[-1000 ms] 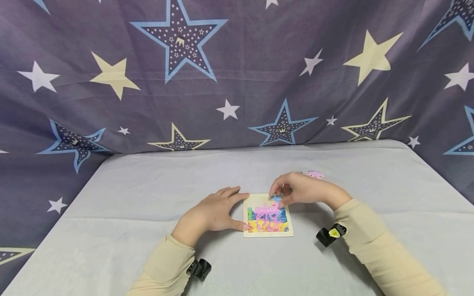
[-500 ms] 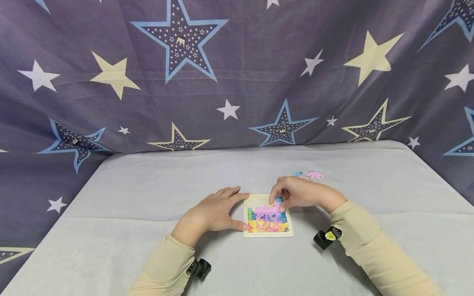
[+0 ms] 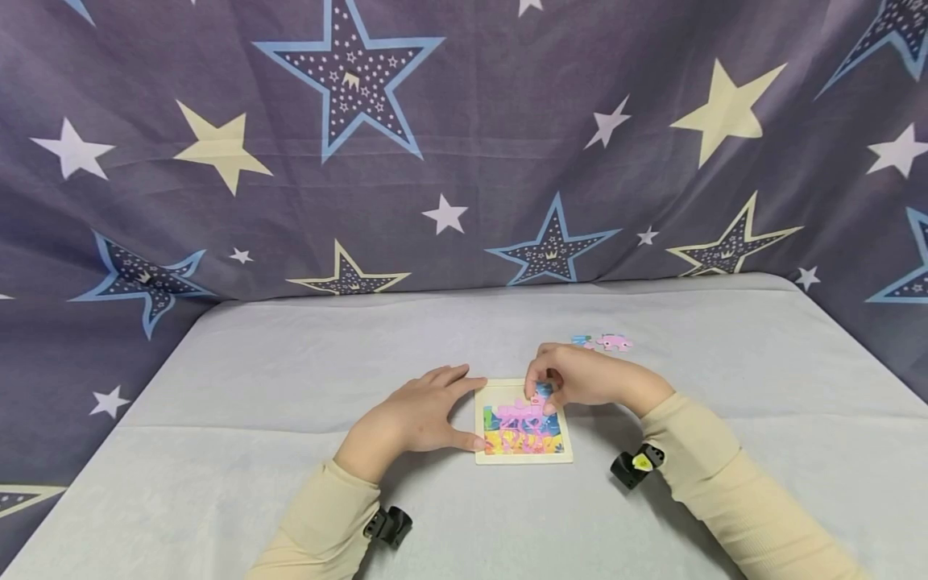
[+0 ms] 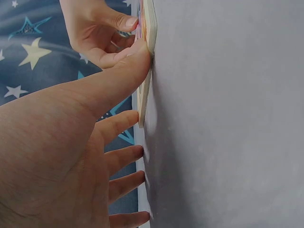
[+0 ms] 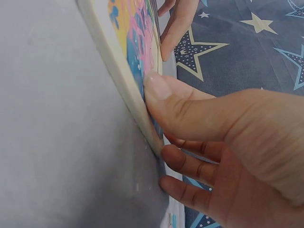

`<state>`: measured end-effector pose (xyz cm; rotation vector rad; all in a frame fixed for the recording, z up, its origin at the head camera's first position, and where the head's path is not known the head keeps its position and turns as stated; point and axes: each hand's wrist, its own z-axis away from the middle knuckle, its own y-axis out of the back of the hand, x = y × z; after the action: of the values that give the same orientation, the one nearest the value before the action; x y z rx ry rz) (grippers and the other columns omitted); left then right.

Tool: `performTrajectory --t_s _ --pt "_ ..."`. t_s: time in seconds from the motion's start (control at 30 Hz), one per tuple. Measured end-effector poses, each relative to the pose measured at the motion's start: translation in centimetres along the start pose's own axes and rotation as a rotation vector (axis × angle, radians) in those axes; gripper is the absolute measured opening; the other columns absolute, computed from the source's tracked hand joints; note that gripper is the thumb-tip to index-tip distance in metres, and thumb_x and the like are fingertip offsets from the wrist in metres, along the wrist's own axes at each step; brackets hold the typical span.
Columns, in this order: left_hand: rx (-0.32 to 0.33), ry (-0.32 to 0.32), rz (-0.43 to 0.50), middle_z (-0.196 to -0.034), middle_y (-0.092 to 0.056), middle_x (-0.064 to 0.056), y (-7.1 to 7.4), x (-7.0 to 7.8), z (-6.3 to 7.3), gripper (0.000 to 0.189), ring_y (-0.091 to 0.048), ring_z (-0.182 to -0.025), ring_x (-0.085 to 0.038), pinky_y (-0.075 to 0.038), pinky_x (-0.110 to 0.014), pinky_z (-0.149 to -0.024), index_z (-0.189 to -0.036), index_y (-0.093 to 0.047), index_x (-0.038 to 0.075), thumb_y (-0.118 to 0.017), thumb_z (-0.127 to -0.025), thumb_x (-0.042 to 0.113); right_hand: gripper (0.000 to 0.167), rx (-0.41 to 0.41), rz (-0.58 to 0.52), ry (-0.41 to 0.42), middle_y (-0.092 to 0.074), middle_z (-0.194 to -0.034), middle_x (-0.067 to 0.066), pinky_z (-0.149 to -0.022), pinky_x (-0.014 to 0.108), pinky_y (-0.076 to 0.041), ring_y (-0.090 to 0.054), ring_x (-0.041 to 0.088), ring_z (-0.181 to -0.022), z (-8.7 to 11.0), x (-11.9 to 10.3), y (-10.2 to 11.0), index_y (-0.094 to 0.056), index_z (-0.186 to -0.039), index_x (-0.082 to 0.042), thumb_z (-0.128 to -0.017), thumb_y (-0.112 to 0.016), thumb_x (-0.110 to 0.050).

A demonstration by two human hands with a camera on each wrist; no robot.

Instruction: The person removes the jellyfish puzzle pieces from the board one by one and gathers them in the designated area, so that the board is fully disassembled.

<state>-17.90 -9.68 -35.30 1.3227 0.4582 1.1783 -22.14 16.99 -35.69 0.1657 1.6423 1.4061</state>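
Note:
A small jigsaw puzzle in a pale tray frame lies on the grey cloth, its lower part filled with pink, blue and yellow pieces. The left hand has its fingers spread, thumb and forefinger touching the frame's left side. At the upper right of the picture, the right hand pinches a blue and pink puzzle piece between thumb and fingers, right down at the tray. In the right wrist view the thumb overlaps the picture inside the rim, and the piece is mostly hidden by the hand.
Beyond the right hand lie a pink puzzle piece with eyes and a blue and pink piece. A dark curtain printed with stars hangs behind the cloth-covered surface.
The right hand has come down and slightly left to the tray's upper right with its piece, uncovering the loose pieces behind. The left hand has stayed at the frame.

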Motion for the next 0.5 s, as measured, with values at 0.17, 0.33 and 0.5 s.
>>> performTrajectory --t_s 0.17,0.33,0.5 --pt "-0.003 0.006 -0.001 -0.170 -0.029 -0.011 0.07 0.03 0.03 0.088 -0.027 -0.157 -0.035 -0.027 -0.058 -0.126 -0.160 -0.042 0.021 -0.078 -0.087 0.055 0.021 -0.002 0.001 -0.002 -0.054 -0.089 0.000 -0.070 0.022 -0.044 -0.047 0.011 -0.077 -0.05 -0.06 0.00 -0.071 -0.094 -0.015 -0.081 -0.086 -0.007" --pt "-0.001 0.002 -0.001 -0.170 -0.030 -0.011 0.10 0.08 0.07 0.088 -0.027 -0.157 -0.036 -0.028 -0.058 -0.126 -0.160 -0.043 0.021 -0.079 -0.087 0.055 0.023 -0.004 -0.008 -0.003 -0.054 -0.089 0.000 -0.072 0.022 -0.045 -0.049 0.012 -0.079 -0.01 0.01 0.03 -0.070 -0.095 -0.015 -0.081 -0.086 -0.007" --pt "-0.001 0.000 -0.002 -0.170 -0.029 -0.011 0.08 0.10 0.04 0.089 -0.027 -0.157 -0.036 -0.027 -0.059 -0.126 -0.160 -0.042 0.021 -0.079 -0.086 0.055 0.029 0.003 -0.034 -0.014 -0.056 -0.089 0.001 -0.071 0.023 -0.046 -0.049 0.012 -0.078 0.04 -0.06 0.13 -0.068 -0.104 -0.010 -0.082 -0.086 -0.006"
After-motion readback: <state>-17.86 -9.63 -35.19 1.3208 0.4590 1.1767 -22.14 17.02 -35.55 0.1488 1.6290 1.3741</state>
